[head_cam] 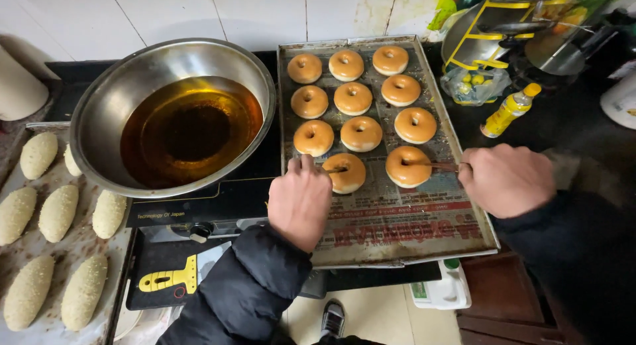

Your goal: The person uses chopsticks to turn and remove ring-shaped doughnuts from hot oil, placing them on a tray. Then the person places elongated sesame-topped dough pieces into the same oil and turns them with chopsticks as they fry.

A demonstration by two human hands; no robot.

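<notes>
Already 11 fried doughnuts (pixel 352 98) lay in rows on the paper-lined tray (pixel 397 239), the near half of the paper bare. The left hand (pixel 299 200) was closed around a thin stick poked into the front-left doughnut (pixel 344 172); the right hand (pixel 507 180) was clenched on another stick (pixel 437 165) reaching into the front-right doughnut (pixel 407 166). No dough floated in the oil of the steel bowl (pixel 106 113). At left, raw sesame-coated rolls (pixel 58 212) sat unfried, so that share of the frying appeared undone.

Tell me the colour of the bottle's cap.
Orange, on a yellow bottle; the head view shows it right of the tray.
</notes>
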